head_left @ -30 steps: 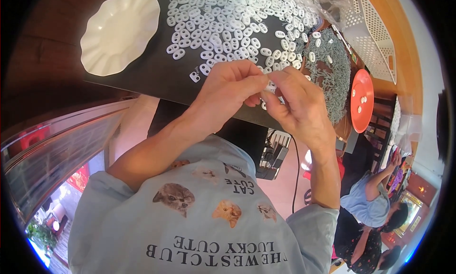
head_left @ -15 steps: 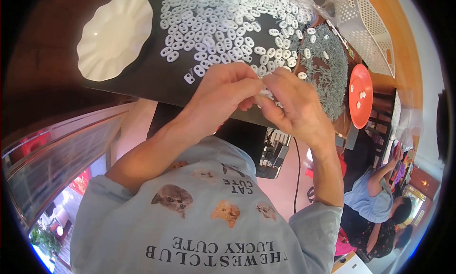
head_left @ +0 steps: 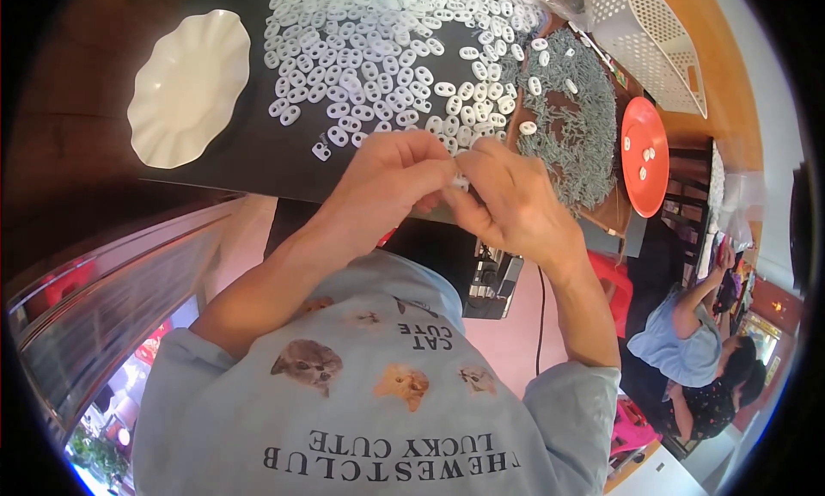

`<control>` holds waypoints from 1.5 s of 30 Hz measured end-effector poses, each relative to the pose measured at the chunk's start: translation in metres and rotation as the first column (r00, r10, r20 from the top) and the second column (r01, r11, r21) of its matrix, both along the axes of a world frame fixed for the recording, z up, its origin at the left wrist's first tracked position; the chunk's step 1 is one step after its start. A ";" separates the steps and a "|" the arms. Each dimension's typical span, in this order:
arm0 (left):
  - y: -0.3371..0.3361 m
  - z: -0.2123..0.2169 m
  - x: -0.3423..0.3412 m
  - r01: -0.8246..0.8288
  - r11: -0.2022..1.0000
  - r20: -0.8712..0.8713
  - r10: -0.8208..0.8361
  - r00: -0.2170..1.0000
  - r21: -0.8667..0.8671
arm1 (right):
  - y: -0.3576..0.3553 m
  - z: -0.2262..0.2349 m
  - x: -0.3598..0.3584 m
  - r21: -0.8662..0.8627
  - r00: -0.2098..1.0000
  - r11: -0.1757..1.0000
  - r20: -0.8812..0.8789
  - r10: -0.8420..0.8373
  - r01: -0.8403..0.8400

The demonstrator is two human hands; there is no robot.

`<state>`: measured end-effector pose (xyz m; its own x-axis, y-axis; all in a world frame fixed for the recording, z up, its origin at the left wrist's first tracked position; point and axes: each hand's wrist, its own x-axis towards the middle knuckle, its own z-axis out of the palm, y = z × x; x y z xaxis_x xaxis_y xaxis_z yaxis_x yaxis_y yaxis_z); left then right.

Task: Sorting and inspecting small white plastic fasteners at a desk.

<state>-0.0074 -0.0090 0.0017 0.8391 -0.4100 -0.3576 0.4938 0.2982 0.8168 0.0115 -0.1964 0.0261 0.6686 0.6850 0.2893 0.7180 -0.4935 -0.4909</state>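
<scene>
This seems to be a room of a home, or a small home-like workshop; which of the 2, I cannot tell. For small hand work speak the many loose white pieces (head_left: 344,66), each with 2 holes, spread on the dark surface (head_left: 284,165), and the heap of grey screws (head_left: 580,169) beside them. For a home speak the wavy-edged dish (head_left: 189,88), the red plate (head_left: 650,122) and the plastic basket (head_left: 627,19). At right are 2 other people (head_left: 675,341), near a pink stool (head_left: 630,427). At lower left, a green plant (head_left: 96,453) stands near a bright opening.
</scene>
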 end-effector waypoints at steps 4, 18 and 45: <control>-0.002 0.001 -0.001 0.033 0.998 -0.004 -0.033 0.999 -0.047 | -0.003 0.001 0.001 -0.049 0.999 0.999 0.045 0.023 -0.021; 0.001 0.018 -0.007 0.043 0.997 0.041 -0.040 0.998 -0.068 | -0.001 0.005 -0.007 0.047 0.999 0.998 0.010 0.031 -0.032; 0.011 0.015 0.001 0.160 0.986 0.069 -0.157 0.985 -0.045 | -0.007 0.005 -0.009 -0.003 0.994 0.996 0.066 0.093 -0.093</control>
<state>-0.0061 0.0025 0.0163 0.7828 -0.5559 -0.2796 0.4841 0.2620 0.8348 0.0026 -0.2039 0.0307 0.5818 0.7432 0.3305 0.7913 -0.4234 -0.4411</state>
